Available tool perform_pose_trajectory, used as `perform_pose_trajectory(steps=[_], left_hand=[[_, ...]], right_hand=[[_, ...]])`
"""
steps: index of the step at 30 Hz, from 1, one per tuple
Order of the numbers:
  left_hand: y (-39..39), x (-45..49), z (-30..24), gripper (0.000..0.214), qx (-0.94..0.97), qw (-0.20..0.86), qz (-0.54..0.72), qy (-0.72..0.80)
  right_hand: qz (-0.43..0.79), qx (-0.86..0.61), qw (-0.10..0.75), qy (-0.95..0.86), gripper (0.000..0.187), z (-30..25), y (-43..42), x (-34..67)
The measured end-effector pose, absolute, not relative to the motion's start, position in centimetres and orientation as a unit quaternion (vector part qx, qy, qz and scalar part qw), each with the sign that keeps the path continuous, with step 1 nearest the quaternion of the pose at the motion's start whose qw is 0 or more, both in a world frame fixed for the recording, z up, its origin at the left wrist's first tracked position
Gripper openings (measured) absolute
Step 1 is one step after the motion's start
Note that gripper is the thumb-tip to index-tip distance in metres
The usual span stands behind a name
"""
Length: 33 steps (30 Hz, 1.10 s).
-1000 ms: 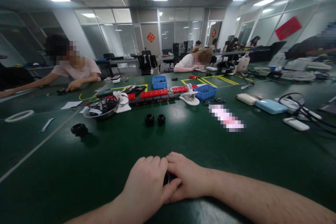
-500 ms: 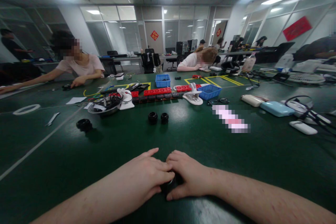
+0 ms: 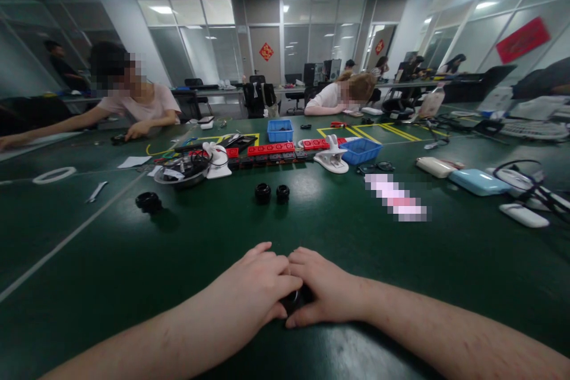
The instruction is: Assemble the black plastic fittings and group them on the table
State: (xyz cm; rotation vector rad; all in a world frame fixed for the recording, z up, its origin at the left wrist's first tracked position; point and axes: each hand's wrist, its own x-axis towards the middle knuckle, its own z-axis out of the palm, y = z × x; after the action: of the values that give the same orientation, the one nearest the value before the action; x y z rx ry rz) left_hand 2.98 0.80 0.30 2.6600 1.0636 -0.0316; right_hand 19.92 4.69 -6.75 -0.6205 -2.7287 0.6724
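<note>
My left hand (image 3: 256,285) and my right hand (image 3: 323,288) meet on the green table (image 3: 111,267) just in front of me. Both are curled over a small black round part (image 3: 293,300), of which only a sliver shows between the thumbs. Fingertips of the two hands touch above it. Farther out on the table stand two black round parts (image 3: 271,193) side by side, and a third black part (image 3: 148,202) lies to the left.
A metal bowl with cables (image 3: 180,171), red and black strips (image 3: 267,151), two blue bins (image 3: 360,151), a white clamp (image 3: 332,160) and white and blue devices (image 3: 478,181) lie beyond. Two people sit across the table, one at far left (image 3: 129,104), one resting at centre (image 3: 342,95).
My hands stay clasped over the black part; the left hand has shifted and turned a little over it. The camera has tilted slightly, so the table's things sit higher and to the right.
</note>
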Motion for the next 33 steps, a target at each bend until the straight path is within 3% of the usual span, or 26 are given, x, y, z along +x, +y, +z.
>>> perform_pose_trajectory(steps=[11,21,28,33], left_hand=[[0.8,4.0,-0.5,0.037,0.909,0.050,0.003,0.415],[0.5,4.4,-2.5,0.044,0.879,-0.033,0.092,0.467],[0.7,3.6,-1.1,0.051,0.890,-0.015,0.060,0.452],[0.7,2.2,1.2,0.042,0.926,0.132,0.075,0.346]], right_hand=[[0.250,-0.228,0.145,-0.930,0.044,-6.9,4.7,19.9],[0.248,-0.230,0.136,-0.931,0.042,-6.5,4.6,19.7],[0.258,-0.232,0.137,-0.928,0.048,-6.8,4.6,19.8],[0.275,-0.204,0.171,-0.924,0.059,-7.0,4.6,19.9]])
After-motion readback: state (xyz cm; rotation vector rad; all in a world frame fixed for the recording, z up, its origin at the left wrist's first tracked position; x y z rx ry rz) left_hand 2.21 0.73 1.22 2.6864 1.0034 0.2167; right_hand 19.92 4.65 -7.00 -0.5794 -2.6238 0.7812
